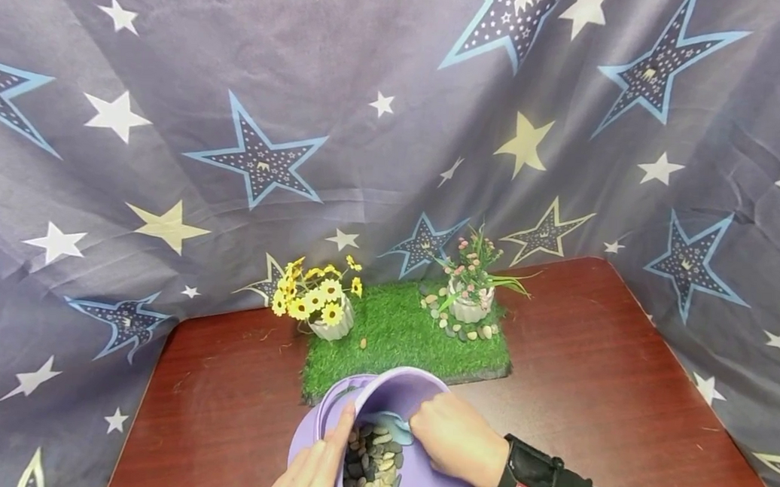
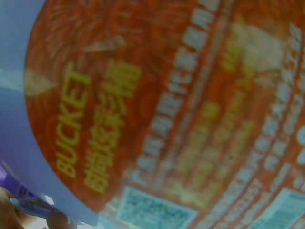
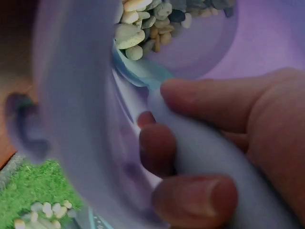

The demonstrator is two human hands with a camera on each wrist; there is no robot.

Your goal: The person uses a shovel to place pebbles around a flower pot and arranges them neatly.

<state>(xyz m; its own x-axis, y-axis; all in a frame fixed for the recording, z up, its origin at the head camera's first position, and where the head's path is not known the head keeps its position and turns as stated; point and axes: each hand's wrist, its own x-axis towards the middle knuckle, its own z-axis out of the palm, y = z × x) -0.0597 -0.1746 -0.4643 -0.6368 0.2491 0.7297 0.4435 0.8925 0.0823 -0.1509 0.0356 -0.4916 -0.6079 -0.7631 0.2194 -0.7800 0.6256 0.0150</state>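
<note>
Pebbles (image 1: 372,461) lie heaped inside the purple bucket (image 1: 413,396), which sits tipped at the near edge of the brown table (image 1: 591,378), just in front of the grass mat (image 1: 404,335). My left hand (image 1: 313,472) wraps the bucket's near rim, while my right hand (image 1: 458,441) reaches inside with fingers (image 3: 190,143) curled round what looks like a pale blue scoop handle (image 3: 200,157), though the blur makes that uncertain. Two flower pots stand on the mat, yellow flowers (image 1: 314,298) left, pink ones (image 1: 472,279) right.
</note>
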